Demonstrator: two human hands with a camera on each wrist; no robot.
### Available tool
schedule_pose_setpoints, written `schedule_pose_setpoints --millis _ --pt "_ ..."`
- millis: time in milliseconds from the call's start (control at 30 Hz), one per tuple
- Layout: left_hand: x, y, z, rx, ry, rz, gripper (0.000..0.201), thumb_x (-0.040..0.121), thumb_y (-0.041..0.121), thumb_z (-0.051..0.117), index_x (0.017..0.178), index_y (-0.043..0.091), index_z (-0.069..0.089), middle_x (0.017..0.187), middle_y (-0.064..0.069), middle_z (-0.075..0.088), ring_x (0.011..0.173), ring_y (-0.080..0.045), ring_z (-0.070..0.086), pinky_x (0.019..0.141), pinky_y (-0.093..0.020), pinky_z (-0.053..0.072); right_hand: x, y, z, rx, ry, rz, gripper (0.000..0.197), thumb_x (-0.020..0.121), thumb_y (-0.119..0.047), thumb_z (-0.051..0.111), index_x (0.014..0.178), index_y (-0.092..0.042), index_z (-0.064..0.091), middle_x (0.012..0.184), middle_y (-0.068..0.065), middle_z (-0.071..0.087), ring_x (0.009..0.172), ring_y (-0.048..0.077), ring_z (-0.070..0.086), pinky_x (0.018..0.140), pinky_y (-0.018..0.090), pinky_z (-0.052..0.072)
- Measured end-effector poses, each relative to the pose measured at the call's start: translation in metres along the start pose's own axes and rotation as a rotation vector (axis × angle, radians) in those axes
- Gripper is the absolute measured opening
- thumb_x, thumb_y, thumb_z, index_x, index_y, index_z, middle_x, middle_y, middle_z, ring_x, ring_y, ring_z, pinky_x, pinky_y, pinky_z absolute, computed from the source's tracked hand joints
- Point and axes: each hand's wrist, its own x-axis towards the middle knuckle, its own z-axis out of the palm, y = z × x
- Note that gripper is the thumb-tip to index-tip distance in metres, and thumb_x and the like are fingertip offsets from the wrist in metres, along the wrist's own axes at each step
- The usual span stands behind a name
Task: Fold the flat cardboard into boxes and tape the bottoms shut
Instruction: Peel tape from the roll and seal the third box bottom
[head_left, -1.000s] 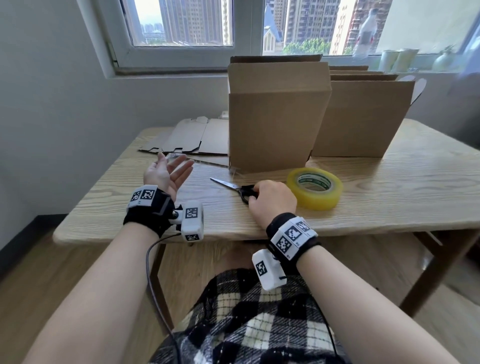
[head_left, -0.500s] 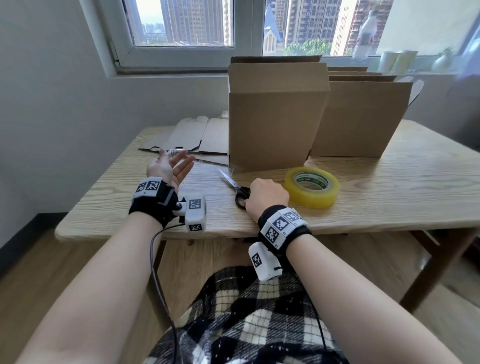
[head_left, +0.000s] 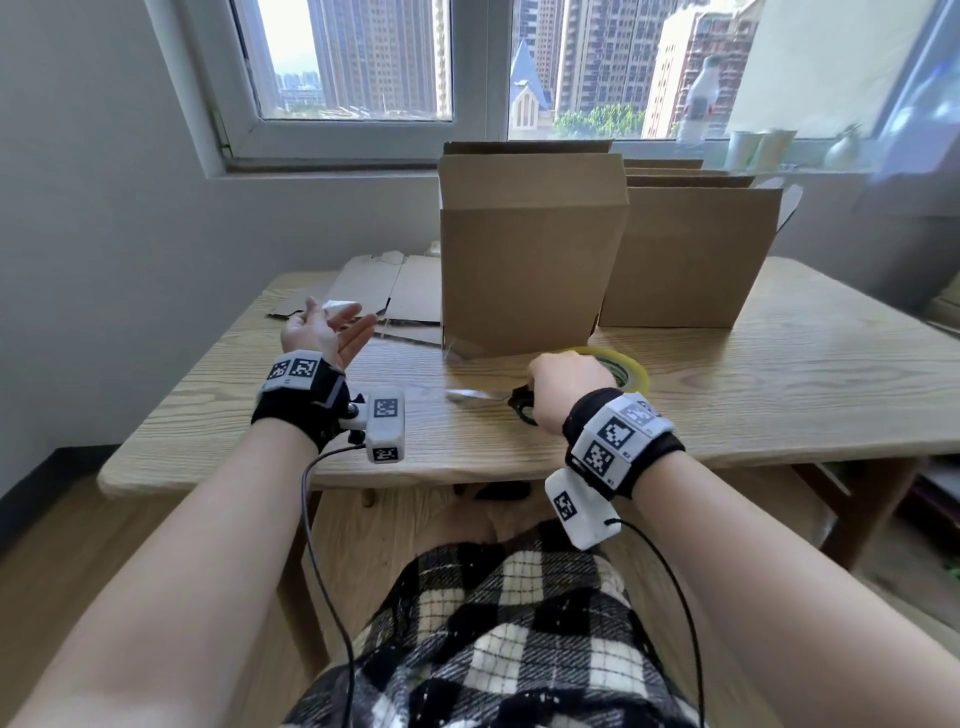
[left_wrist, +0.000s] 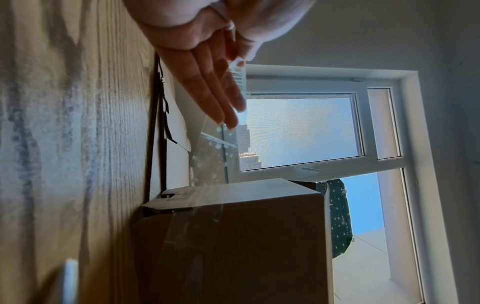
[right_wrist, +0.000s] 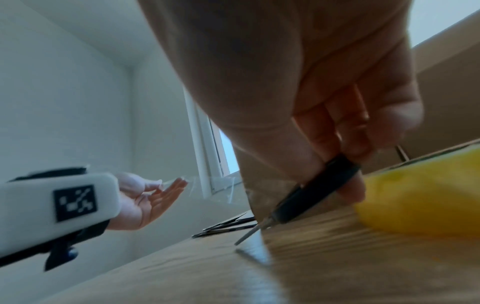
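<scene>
Black wristbands (head_left: 298, 410), white coded tags (head_left: 293, 369), white wrist cameras (head_left: 385, 423), black cables (head_left: 305, 499), checked garment (head_left: 493, 623)

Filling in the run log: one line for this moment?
left hand pinches tape strip | right hand grips scissors | box upright on table

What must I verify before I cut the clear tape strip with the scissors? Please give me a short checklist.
1. Hold on the tape strip: ok. The left hand pinches its free end, and it runs to the front box.
2. Tension: ok. The strip spans straight, off the table.
3. Grip on the scissors: ok. The right hand holds the black handles.
4. Blades open: cannot tell, they are blurred.
5. Blades at the strip: not ok. The scissors are low over the table, apart from the strip.
6. Box steady: ok, it stands upright on the table.
</scene>
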Motion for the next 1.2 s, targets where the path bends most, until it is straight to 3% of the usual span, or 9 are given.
schedule_pose_setpoints --millis 100,267,333,433,500,667,833,933,1200 --pt "-0.001 -0.003 0.003 0.005 0.044 0.0 0.029 0.108 0.029 0.035 0.11 0.001 0.044 0.081 -0.013 0.07 0.059 -0.024 0.071 0.061 -0.035 0.062 -0.001 0.018 -0.011 -0.013 0.066 0.05 0.018 0.088 -0.025 0.062 0.101 -0.013 0.066 0.088 0.007 0.058 0.083 0.03 0.056 0.071 0.034 0.051" --pt "0.001 -0.008 0.008 -0.014 0.13 -0.017 0.044 0.108 0.03 0.033 0.079 0.001 0.049 0.051 -0.005 0.066 0.054 -0.022 0.067 0.06 -0.034 0.061 0.004 0.045 -0.027 -0.132 0.207 0.081 0.018 0.085 -0.026 0.062 0.101 -0.018 0.066 0.096 0.004 0.063 0.102 0.026 0.051 0.072 0.033 0.045" --pt "0.002 -0.011 0.007 -0.016 0.156 -0.013 0.041 0.108 0.029 0.034 0.085 0.0 0.05 0.058 -0.008 0.068 0.052 -0.022 0.067 0.053 -0.032 0.059 0.007 0.051 -0.034 -0.221 0.276 0.098 0.015 0.088 -0.019 0.055 0.1 -0.019 0.065 0.099 0.002 0.064 0.109 0.025 0.044 0.073 0.034 0.038" --pt "0.003 -0.014 0.002 -0.031 0.159 -0.019 0.04 0.108 0.031 0.035 0.121 -0.005 0.048 0.078 -0.015 0.068 0.054 -0.024 0.069 0.052 -0.033 0.06 0.014 0.056 -0.042 -0.337 0.301 0.129 0.016 0.09 -0.018 0.054 0.102 -0.021 0.066 0.105 0.0 0.065 0.116 0.024 0.042 0.079 0.035 0.034" --pt "0.005 -0.015 -0.001 -0.036 0.158 -0.035 0.049 0.108 0.033 0.034 0.131 -0.009 0.042 0.08 -0.016 0.069 0.054 -0.024 0.07 0.049 -0.031 0.058 0.019 0.057 -0.044 -0.37 0.297 0.127 0.017 0.092 -0.02 0.055 0.105 -0.021 0.066 0.108 0.0 0.065 0.117 0.024 0.042 0.081 0.035 0.035" --pt "0.003 -0.012 -0.003 -0.046 0.158 -0.022 0.049 0.107 0.033 0.035 0.133 -0.008 0.04 0.083 -0.017 0.07 0.056 -0.026 0.071 0.05 -0.032 0.058 0.028 0.048 -0.042 -0.43 0.328 0.063 0.025 0.093 -0.012 0.048 0.109 -0.019 0.066 0.111 0.002 0.063 0.117 0.025 0.042 0.082 0.036 0.035" --pt "0.003 -0.009 -0.001 -0.051 0.156 -0.02 0.05 0.108 0.032 0.035 0.129 -0.013 0.046 0.083 -0.018 0.069 0.057 -0.025 0.071 0.051 -0.032 0.058 0.037 0.033 -0.046 -0.473 0.331 -0.046 0.016 0.092 -0.007 0.049 0.084 -0.017 0.059 0.092 0.0 0.06 0.11 0.024 0.044 0.077 0.034 0.032" --pt "0.003 -0.006 -0.001 -0.075 0.161 -0.015 0.047 0.107 0.031 0.037 0.129 -0.009 0.044 0.083 -0.017 0.07 0.058 -0.026 0.071 0.052 -0.032 0.059 0.039 0.028 -0.046 -0.474 0.302 -0.043 0.018 0.092 -0.006 0.05 0.08 -0.018 0.054 0.084 0.0 0.052 0.112 0.024 0.044 0.076 0.034 0.032" --pt "0.004 -0.005 -0.009 -0.085 0.168 -0.021 0.048 0.107 0.031 0.038 0.123 -0.012 0.05 0.079 -0.017 0.069 0.06 -0.027 0.071 0.056 -0.034 0.061 0.042 0.025 -0.042 -0.559 0.267 -0.021 0.025 0.095 -0.006 0.041 0.075 -0.016 0.052 0.08 0.002 0.053 0.101 0.024 0.043 0.075 0.032 0.035"
